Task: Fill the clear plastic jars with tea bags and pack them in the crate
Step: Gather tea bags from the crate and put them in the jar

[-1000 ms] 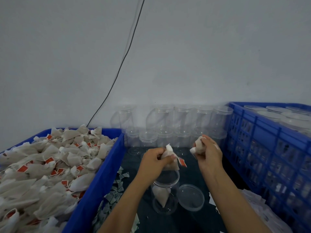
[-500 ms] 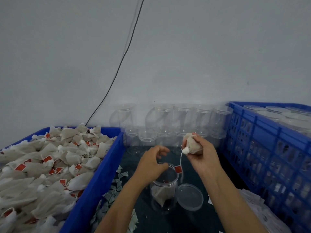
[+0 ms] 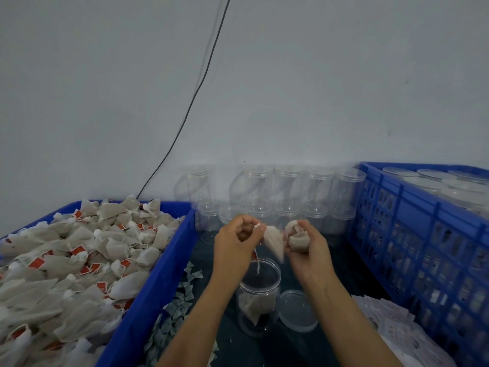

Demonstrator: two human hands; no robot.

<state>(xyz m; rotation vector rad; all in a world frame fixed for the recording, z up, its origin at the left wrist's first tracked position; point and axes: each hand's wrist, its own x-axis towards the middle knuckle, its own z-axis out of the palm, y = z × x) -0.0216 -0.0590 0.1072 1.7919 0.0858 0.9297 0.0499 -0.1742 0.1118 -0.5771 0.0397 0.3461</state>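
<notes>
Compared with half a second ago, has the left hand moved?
Yes. The left hand has risen from the open jar rim and now pinches a tea bag beside the right hand.

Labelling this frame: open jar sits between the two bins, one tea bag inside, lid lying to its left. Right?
Not quite: in the head view the lid lies to the right of the jar, not its left. The rest holds: the jar is open, stands between the two blue bins, and has one tea bag inside.
</notes>
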